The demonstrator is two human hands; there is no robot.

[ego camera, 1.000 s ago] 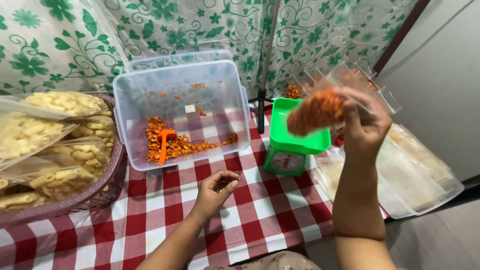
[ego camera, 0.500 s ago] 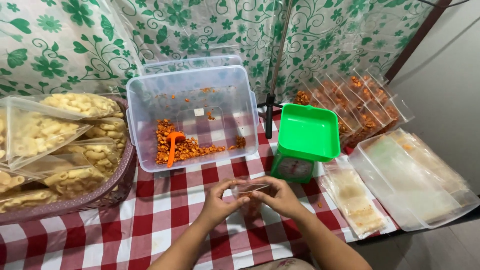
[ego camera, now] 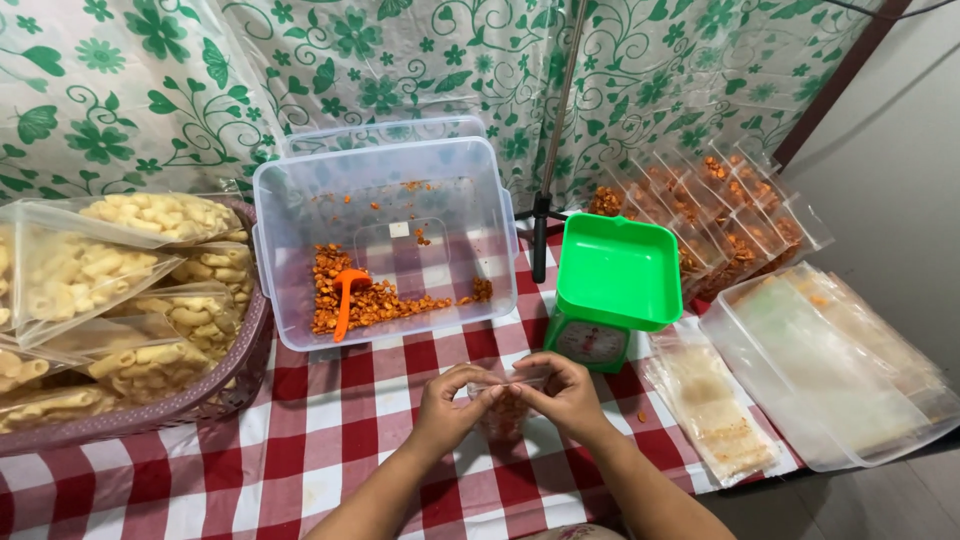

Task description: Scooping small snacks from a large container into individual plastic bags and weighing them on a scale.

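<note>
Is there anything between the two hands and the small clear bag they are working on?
No. The left hand and right hand both pinch the top of the bag directly. The scale and tub stand behind it, apart.

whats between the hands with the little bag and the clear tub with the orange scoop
In the head view only bare checked tablecloth lies between the hands' small bag and the clear tub; the green scale stands off to the right.

Green floral plastic sheet (ego camera: 400,70) behind, red checked tablecloth (ego camera: 330,430), grey floor (ego camera: 880,500)
</note>
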